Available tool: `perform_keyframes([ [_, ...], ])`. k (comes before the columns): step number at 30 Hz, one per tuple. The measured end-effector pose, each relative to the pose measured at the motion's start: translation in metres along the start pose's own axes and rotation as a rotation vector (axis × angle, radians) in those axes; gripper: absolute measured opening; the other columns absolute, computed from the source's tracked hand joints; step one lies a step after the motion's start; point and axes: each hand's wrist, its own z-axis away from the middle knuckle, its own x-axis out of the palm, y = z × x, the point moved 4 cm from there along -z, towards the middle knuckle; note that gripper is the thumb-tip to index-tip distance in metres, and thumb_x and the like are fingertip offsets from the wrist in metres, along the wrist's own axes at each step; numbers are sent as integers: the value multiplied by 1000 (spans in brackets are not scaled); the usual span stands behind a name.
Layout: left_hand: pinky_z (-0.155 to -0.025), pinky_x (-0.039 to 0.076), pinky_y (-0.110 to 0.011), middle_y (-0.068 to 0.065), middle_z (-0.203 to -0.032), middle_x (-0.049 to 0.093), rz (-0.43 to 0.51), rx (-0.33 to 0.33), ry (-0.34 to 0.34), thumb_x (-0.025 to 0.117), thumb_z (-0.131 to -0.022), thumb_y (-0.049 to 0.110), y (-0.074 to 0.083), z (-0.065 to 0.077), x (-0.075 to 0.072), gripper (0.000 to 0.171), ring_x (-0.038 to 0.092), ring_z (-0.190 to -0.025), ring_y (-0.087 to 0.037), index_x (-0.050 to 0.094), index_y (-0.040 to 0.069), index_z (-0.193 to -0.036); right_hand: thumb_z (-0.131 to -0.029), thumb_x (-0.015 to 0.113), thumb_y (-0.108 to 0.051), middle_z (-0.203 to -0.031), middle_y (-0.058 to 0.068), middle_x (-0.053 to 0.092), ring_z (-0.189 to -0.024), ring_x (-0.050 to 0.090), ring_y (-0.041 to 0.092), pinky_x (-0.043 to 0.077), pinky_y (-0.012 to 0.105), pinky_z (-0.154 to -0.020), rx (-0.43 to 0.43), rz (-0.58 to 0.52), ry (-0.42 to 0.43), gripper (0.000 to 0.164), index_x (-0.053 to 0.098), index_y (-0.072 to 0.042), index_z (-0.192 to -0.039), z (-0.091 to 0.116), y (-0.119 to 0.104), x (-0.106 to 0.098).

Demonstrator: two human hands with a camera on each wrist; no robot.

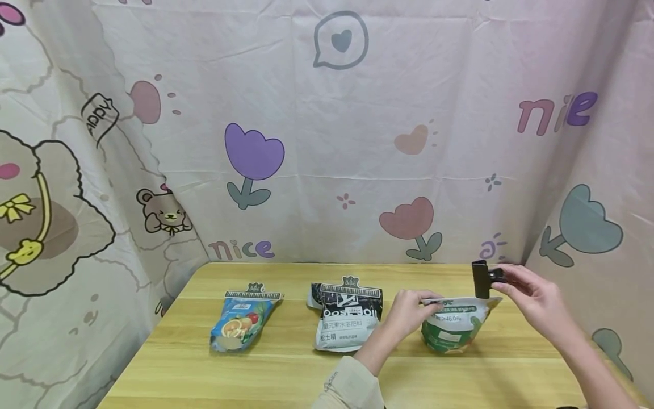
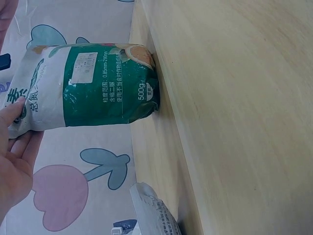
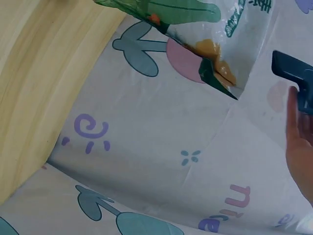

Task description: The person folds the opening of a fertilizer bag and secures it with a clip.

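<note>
A green-and-white fertilizer bag (image 1: 449, 335) stands upright on the table at the right. My left hand (image 1: 403, 311) pinches its top left corner, thumb in front and fingers behind, as the left wrist view shows. Over the bag's top right edge, my right hand (image 1: 533, 301) holds a black clip (image 1: 480, 279) by its handle end. In the right wrist view the clip (image 3: 291, 68) is apart from the bag's top edge, and only part of the right hand (image 3: 299, 147) shows.
On the wooden table (image 1: 168, 363), a blue bag with fruit pictures (image 1: 242, 326) lies at the left, its top under a piano-key clip (image 1: 254, 293). A black-and-white bag (image 1: 347, 326) in the middle bears a similar clip (image 1: 352, 289). A printed curtain (image 1: 317, 142) hangs behind.
</note>
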Motion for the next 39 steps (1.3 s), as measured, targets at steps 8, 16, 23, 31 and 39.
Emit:
perform_keyframes([
  [8, -62, 41, -6, 11, -88, 68, 9, -18, -6, 71, -81, 19, 0, 0, 0, 13, 55, -75, 10, 74, 16, -93, -77, 69, 5, -96, 1, 63, -89, 56, -3, 44, 10, -75, -228, 12, 61, 25, 65, 12, -100, 2, -1, 2],
  [16, -61, 42, -6, 11, -87, 68, 30, -37, -16, 71, -81, 18, -1, 1, 1, 13, 55, -75, 9, 74, 16, -93, -82, 68, -20, -98, 4, 64, -94, 53, -6, 44, 8, -72, -289, 91, 34, 32, 67, 7, -99, 1, 1, 4],
  [23, -63, 42, -6, 11, -89, 68, 48, -35, -16, 70, -82, 18, -1, 0, 0, 13, 56, -78, 9, 74, 15, -93, -86, 52, -43, -98, 4, 63, -96, 51, -7, 45, 8, -68, -358, 107, 43, 52, 68, 5, -98, -2, 3, 7],
  [31, -61, 42, -6, 12, -88, 68, 44, -29, -13, 70, -82, 18, -4, 1, 2, 13, 55, -76, 10, 74, 15, -93, -82, 62, -32, -102, 0, 62, -100, 51, -6, 44, 8, -71, -328, 92, 43, 42, 68, 7, -96, 0, 7, 8],
  [39, -63, 42, -6, 9, -89, 69, 50, -5, -2, 71, -81, 17, -4, -1, 2, 13, 55, -75, 9, 74, 13, -93, -62, 75, 10, -95, 2, 64, -92, 52, -6, 43, 6, -71, -268, 102, 15, 40, 69, 2, -100, 6, 18, 10],
])
